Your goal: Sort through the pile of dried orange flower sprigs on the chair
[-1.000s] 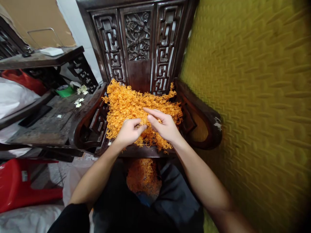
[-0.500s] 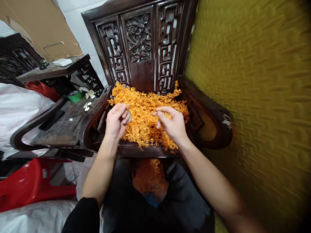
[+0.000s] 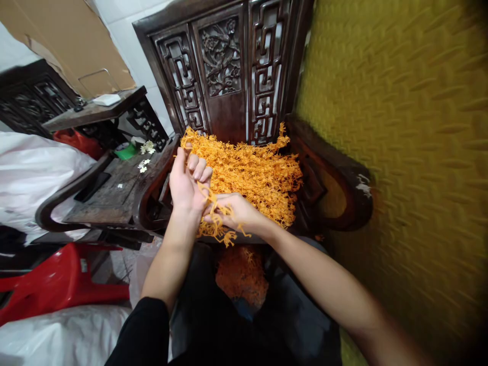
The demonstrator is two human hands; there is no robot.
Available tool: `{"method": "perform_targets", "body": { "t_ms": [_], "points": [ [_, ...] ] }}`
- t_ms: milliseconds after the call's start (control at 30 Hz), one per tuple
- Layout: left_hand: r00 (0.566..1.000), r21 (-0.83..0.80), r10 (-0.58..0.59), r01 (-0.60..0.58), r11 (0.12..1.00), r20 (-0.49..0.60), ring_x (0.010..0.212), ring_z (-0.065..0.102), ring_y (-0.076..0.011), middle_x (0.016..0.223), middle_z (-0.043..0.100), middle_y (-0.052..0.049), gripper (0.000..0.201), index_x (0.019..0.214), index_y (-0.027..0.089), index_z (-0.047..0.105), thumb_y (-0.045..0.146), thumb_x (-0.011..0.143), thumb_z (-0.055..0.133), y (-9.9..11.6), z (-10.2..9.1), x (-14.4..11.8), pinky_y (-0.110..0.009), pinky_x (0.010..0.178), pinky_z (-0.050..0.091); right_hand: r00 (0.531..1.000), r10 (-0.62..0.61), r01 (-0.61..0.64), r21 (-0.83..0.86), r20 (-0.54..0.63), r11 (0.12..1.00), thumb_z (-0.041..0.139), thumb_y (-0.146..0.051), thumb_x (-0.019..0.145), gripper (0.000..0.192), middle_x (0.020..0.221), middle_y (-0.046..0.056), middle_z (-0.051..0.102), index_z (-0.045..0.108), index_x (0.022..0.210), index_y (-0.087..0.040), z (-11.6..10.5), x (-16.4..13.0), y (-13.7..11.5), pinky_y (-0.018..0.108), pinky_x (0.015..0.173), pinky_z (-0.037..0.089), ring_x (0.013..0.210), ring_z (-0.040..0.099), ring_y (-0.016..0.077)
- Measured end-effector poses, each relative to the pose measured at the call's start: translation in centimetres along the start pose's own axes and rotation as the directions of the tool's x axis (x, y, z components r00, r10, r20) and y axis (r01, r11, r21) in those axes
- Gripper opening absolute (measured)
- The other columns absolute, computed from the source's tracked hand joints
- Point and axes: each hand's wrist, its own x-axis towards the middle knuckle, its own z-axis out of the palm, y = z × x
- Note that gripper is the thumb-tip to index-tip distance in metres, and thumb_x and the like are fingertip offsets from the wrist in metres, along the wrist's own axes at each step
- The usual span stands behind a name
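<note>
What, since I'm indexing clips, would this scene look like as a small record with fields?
Left hand: fingers curled, palm showing
Right hand: close by the left wrist, loose orange strands about its fingers; grip unclear
Main material: tangled orange pile on a dark carved chair
To the left: dark wooden seat with a green roll and small pale pieces; red plastic stool
To the right: yellow textured surface

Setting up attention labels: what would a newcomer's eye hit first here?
The bright orange heap of strands on the dark carved chair, mid-picture. At its near left side, the left hand and right hand meet around a few loose strands. Next, the yellow textured surface filling the right side.
</note>
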Motion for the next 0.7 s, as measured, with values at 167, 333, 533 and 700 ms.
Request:
{"method": "perform_targets", "body": {
  "t_ms": [167, 333, 533, 700],
  "points": [
    [0.989, 0.602, 0.125, -0.144, 0.785, 0.074, 0.12, 0.065, -0.0241, 0.136, 0.063, -0.014, 0.05, 0.136, 0.025, 0.054, 0.056, 0.097, 0.052, -1.1, -3.1, 1.6, -0.037, 0.097, 0.054, 0.957, 0.283, -0.24, 0.361, -0.069, 0.901, 0.072, -0.055, 0.084, 0.039, 0.072, 0.0, 0.063, 0.072, 0.091, -0.016, -0.8, -0.5, -0.3, 0.025, 0.056, 0.04, 0.059, 0.051, 0.0114],
    [0.927, 0.972, 0.301, -0.186, -0.142, 0.221, 0.131, 0.057, -0.0359, 0.142, 0.062, -0.017, 0.075, 0.149, 0.024, 0.048, 0.059, 0.085, 0.066, 2.6, -5.8, -0.4, -0.052, 0.112, 0.041, 0.965, 0.255, -0.242, 0.559, 0.055, 0.793, 0.075, -0.053, 0.082, 0.043, 0.062, -0.001, 0.054, 0.062, 0.069, -0.015, -2.9, -0.8, 0.2, 0.024, 0.052, 0.034, 0.055, 0.045, 0.0095],
    [0.928, 0.935, 0.262, -0.179, -0.307, 0.263, 0.09, 0.07, -0.028, 0.094, 0.077, -0.01, 0.036, 0.108, 0.024, 0.077, 0.051, 0.094, 0.058, 6.1, -4.6, -4.4, -0.042, 0.089, 0.05, 0.952, 0.081, -0.22, 0.474, 0.296, 0.853, 0.071, -0.054, 0.086, 0.047, 0.066, 0.002, 0.058, 0.063, 0.065, -0.014, -4.8, -1.2, 0.3, 0.028, 0.063, 0.042, 0.064, 0.051, 0.0122],
    [0.719, 0.726, -0.102, -0.675, 0.131, 0.687, 0.098, 0.065, -0.0242, 0.104, 0.075, -0.008, 0.019, 0.101, 0.025, 0.078, 0.035, 0.086, 0.074, 2.6, -2.9, -4.6, -0.037, 0.091, 0.047, 0.954, 0.151, -0.19, 0.133, 0.259, 0.973, 0.067, -0.057, 0.089, 0.041, 0.074, 0.002, 0.067, 0.074, 0.076, -0.019, -5.4, -1.8, 0.2, 0.03, 0.072, 0.051, 0.071, 0.06, 0.0161]
  ]
}}
